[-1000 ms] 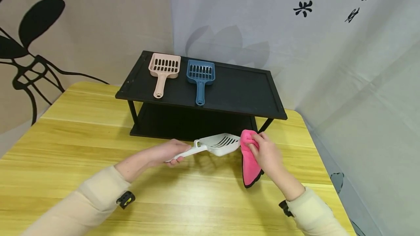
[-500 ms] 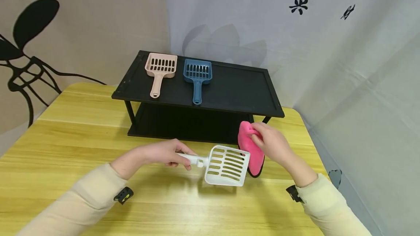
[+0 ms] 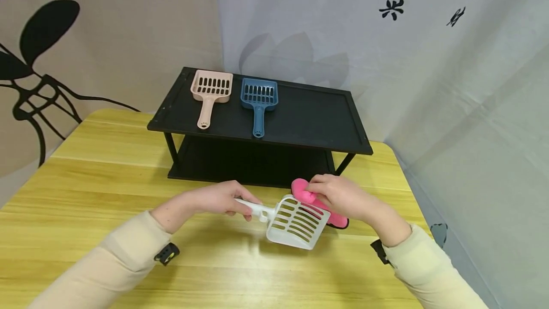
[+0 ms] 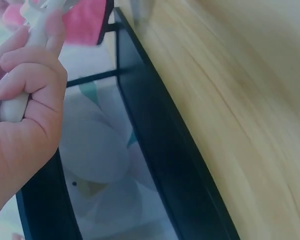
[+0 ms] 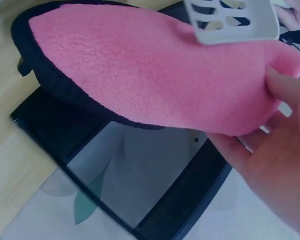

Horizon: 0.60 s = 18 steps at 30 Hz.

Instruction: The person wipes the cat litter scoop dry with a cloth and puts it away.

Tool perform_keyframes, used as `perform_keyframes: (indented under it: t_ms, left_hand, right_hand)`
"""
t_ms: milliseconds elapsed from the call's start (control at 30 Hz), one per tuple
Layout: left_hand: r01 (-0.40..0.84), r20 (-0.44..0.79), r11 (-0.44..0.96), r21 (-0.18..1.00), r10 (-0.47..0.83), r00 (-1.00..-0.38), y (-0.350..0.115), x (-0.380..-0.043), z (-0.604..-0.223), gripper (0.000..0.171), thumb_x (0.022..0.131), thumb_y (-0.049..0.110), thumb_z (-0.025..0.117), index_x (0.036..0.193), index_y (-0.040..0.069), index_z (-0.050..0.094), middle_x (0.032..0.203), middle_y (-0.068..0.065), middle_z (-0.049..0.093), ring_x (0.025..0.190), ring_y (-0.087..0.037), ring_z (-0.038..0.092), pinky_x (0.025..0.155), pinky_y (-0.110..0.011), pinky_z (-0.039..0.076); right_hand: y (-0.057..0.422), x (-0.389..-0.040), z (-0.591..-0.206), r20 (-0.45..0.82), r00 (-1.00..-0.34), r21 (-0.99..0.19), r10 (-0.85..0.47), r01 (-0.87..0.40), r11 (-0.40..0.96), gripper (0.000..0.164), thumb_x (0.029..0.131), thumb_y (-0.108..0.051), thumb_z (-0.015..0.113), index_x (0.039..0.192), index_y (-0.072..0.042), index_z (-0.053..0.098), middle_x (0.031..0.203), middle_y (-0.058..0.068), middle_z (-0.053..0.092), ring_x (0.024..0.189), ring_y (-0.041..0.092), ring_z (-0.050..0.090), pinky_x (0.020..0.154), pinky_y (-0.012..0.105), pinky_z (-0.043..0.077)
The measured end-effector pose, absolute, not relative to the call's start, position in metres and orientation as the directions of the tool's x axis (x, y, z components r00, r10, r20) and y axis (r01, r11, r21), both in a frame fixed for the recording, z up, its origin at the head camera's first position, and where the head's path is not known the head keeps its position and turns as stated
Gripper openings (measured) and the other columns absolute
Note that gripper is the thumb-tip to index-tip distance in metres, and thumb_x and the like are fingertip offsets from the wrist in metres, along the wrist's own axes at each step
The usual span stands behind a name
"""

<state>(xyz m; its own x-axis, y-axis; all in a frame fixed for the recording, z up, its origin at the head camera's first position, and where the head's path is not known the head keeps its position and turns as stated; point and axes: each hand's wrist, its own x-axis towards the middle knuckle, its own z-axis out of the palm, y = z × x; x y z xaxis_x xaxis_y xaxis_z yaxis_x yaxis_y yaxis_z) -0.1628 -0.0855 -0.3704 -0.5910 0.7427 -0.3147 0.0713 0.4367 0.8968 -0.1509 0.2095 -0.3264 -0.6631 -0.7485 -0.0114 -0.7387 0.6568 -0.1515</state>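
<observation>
A white slotted litter scoop [image 3: 280,236] is held above the wooden table, its slotted head tilted toward the right. My left hand [image 3: 220,199] grips its handle, and the left wrist view shows the fingers curled round that handle [image 4: 12,107]. A pink fleecy cloth with black edging [image 3: 302,190] lies against the far side of the scoop's head, partly hidden behind it. My right hand [image 3: 343,197] pinches one end of the cloth. In the right wrist view the cloth [image 5: 140,65] spreads out broadly, with the scoop's edge overlapping it.
Behind the hands stands a black two-tier rack [image 3: 313,113]. On its top shelf lie a pale pink litter scoop [image 3: 206,113] and a blue litter scoop [image 3: 259,120]. A printed curtain [image 3: 429,70] hangs behind the table [image 3: 107,175].
The scoop has turned so its slotted head faces up toward the head camera. The pink cloth has moved left and down, from beside the scoop to its upper far edge.
</observation>
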Motion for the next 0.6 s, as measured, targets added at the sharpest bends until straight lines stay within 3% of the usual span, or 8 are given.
perform_keyframes:
  t_ms: [133, 233, 333, 467, 600]
  left_hand:
    - [0.072, -0.306, 0.422, 0.904, 0.754, -0.581, -0.098, -0.165, -0.372, 0.027, 0.092, 0.014, 0.058, 0.116, 0.004, 0.065, 0.082, -0.005, 0.066, 0.048, -0.008, 0.031, 0.046, -0.017, 0.026]
    - [0.115, -0.290, 0.411, 0.904, 0.789, -0.542, -0.103, -0.165, -0.370, 0.027, 0.091, 0.014, 0.060, 0.116, 0.007, 0.066, 0.084, -0.003, 0.066, 0.049, -0.007, 0.032, 0.046, -0.016, 0.027]
    - [0.182, -0.259, 0.383, 0.906, 0.839, -0.479, -0.098, -0.165, -0.363, 0.027, 0.090, 0.015, 0.062, 0.116, 0.010, 0.066, 0.085, 0.001, 0.064, 0.052, -0.007, 0.036, 0.048, -0.016, 0.030]
    - [0.234, -0.216, 0.331, 0.914, 0.886, -0.411, -0.082, -0.167, -0.352, 0.030, 0.088, 0.015, 0.064, 0.118, 0.011, 0.066, 0.089, 0.000, 0.065, 0.059, -0.010, 0.043, 0.051, -0.016, 0.033]
    - [0.234, -0.220, 0.335, 0.913, 0.884, -0.412, -0.076, -0.172, -0.345, 0.032, 0.089, 0.013, 0.062, 0.120, 0.012, 0.064, 0.094, -0.003, 0.064, 0.061, -0.014, 0.044, 0.053, -0.017, 0.034]
  right_hand:
    - [0.224, -0.155, -0.328, -0.060, -0.726, -0.232, -0.685, -0.657, 0.717, 0.013, 0.087, -0.003, 0.061, 0.098, -0.008, 0.066, 0.088, 0.000, 0.062, 0.079, 0.013, 0.057, 0.071, 0.028, 0.051]
    - [0.233, -0.161, -0.331, -0.134, -0.800, -0.386, -0.585, -0.502, 0.774, 0.002, 0.091, -0.006, 0.056, 0.091, -0.007, 0.058, 0.072, -0.001, 0.051, 0.068, 0.011, 0.050, 0.063, 0.024, 0.045]
    - [0.236, -0.168, -0.333, -0.202, -0.826, -0.581, -0.527, -0.332, 0.743, 0.007, 0.095, -0.011, 0.052, 0.090, -0.006, 0.051, 0.070, 0.000, 0.044, 0.066, 0.012, 0.047, 0.061, 0.023, 0.042]
    - [0.227, -0.174, -0.337, -0.225, -0.759, -0.816, -0.611, -0.196, 0.544, 0.018, 0.097, -0.016, 0.047, 0.104, 0.001, 0.051, 0.085, 0.004, 0.053, 0.077, 0.013, 0.055, 0.071, 0.024, 0.049]
    - [0.215, -0.176, -0.342, -0.245, -0.673, -0.945, -0.698, 0.004, 0.328, 0.025, 0.098, -0.015, 0.044, 0.117, 0.000, 0.048, 0.097, 0.000, 0.057, 0.087, 0.011, 0.057, 0.080, 0.024, 0.050]
